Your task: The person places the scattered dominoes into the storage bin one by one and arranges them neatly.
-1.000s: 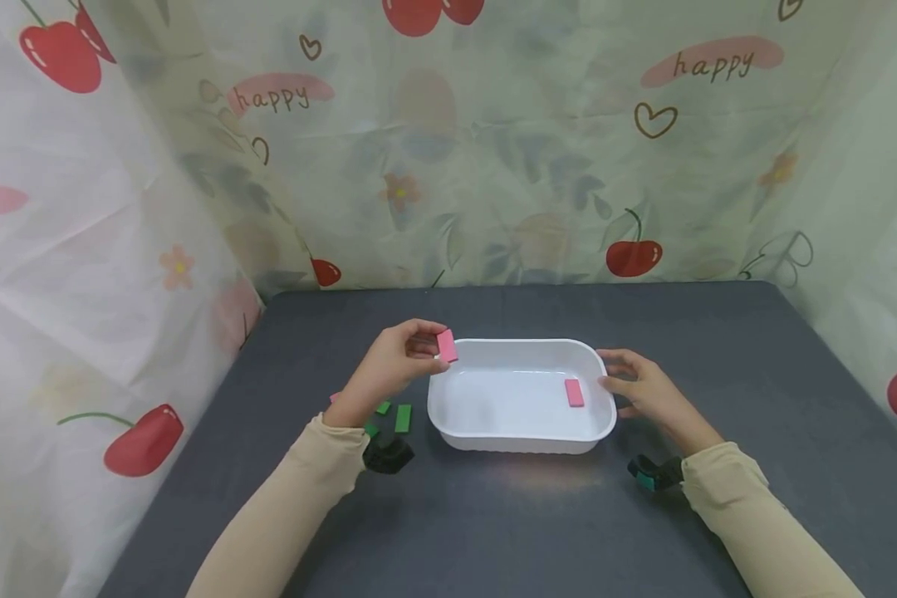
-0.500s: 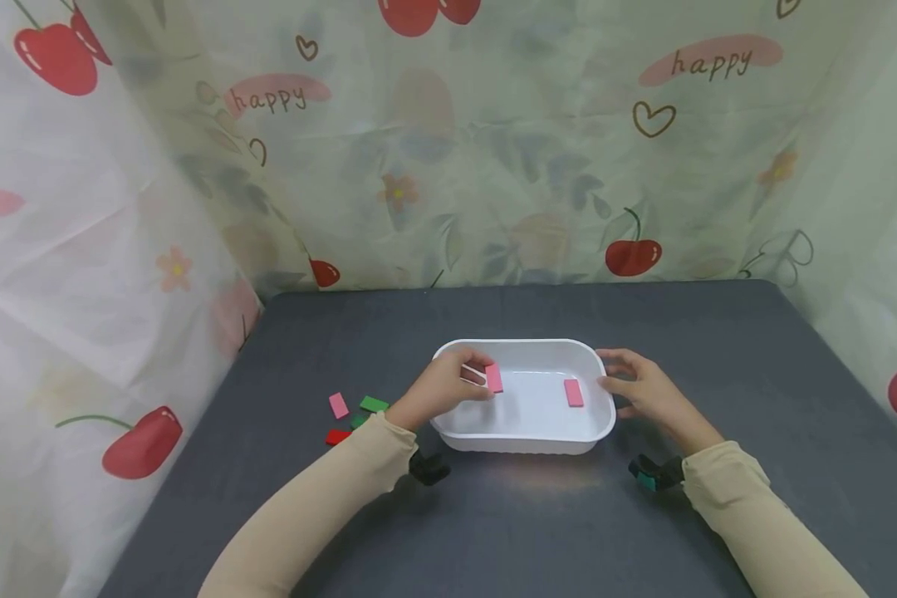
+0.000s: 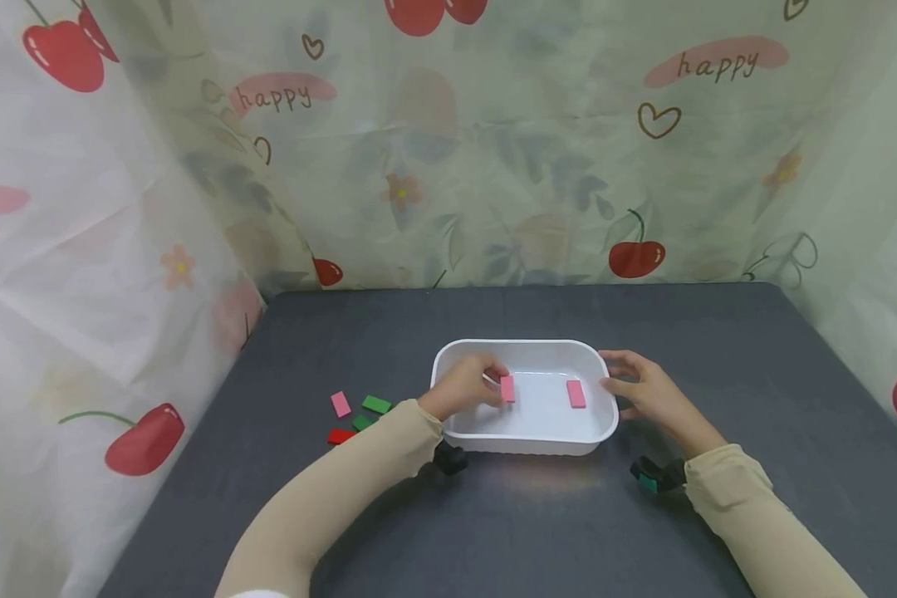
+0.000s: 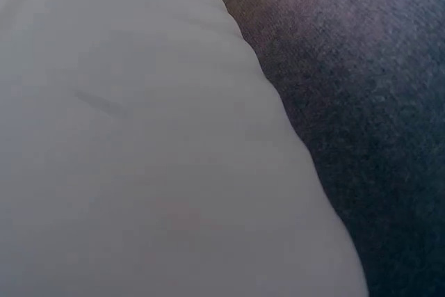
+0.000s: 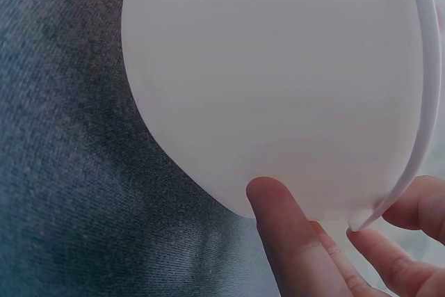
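A white oval-cornered tray [image 3: 538,419] stands mid-table. Inside it, toward the left, my left hand [image 3: 463,386] pinches a small pink domino-like block [image 3: 507,389], held upright between thumb and fingers. Whether that block touches the tray floor I cannot tell. A second pink block [image 3: 576,394] lies flat in the tray's right half. My right hand [image 3: 639,384] rests against the tray's right end, thumb at the rim and fingers along the outside. In the right wrist view a fingertip [image 5: 268,196] touches the outer wall. The left wrist view shows mostly a pale surface, with my left hand out of sight.
Left of the tray, partly behind my sleeve, lie a pink block [image 3: 340,404], a green block [image 3: 376,404], another green block [image 3: 362,423] and a red block [image 3: 340,436]. A dark cloth covers the table [image 3: 538,531]. Printed curtains [image 3: 478,166] surround it.
My left hand has carried the pink block rightward from beyond the tray's left rim and lowered it into the tray. The right hand has stayed at the tray's right end.
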The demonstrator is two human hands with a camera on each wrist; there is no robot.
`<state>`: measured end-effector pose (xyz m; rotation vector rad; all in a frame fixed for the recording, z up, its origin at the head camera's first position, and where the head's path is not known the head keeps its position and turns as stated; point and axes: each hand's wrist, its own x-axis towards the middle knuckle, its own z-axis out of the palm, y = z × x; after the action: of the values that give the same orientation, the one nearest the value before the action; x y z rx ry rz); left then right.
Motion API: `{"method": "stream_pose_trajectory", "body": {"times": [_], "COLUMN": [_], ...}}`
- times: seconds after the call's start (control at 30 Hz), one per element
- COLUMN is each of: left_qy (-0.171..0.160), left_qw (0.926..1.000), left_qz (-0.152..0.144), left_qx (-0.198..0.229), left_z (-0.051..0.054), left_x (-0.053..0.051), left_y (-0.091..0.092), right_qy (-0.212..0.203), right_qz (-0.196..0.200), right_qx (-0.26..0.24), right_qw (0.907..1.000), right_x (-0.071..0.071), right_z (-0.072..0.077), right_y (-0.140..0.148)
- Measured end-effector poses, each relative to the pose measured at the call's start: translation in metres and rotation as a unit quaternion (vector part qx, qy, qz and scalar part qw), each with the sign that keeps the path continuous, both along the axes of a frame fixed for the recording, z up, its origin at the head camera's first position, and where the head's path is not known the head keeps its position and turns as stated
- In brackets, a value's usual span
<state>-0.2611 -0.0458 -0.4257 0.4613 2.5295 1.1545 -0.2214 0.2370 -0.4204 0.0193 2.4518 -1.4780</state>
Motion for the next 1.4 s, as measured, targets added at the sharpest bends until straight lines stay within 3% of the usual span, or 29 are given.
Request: {"method": "stream_pose_trajectory", "body": {"times": [0.53,0.87,1.4], "left_qy": [-0.004,0.008,0.024], "left_qw": [0.9989,0.9970,0.9969], "left_qz": [0.015,0.022,0.018], "left_qx": [-0.044,-0.074,-0.073], "left_z": [-0.010,-0.009,-0.018], "left_x": [-0.005,-0.002,-0.006], "left_y": [0.009,0.012,0.011], "right_qy": [0.004,0.001,0.001], "right_qz": [0.001,0.003,-0.001], "right_qx": [-0.002,-0.003,0.003], "right_qw": [1.0000,1.0000,1.0000], "right_x": [0.002,0.001,0.000], "right_z": [0.000,0.000,0.000], "right_y": [0.000,0.000,-0.002]}}
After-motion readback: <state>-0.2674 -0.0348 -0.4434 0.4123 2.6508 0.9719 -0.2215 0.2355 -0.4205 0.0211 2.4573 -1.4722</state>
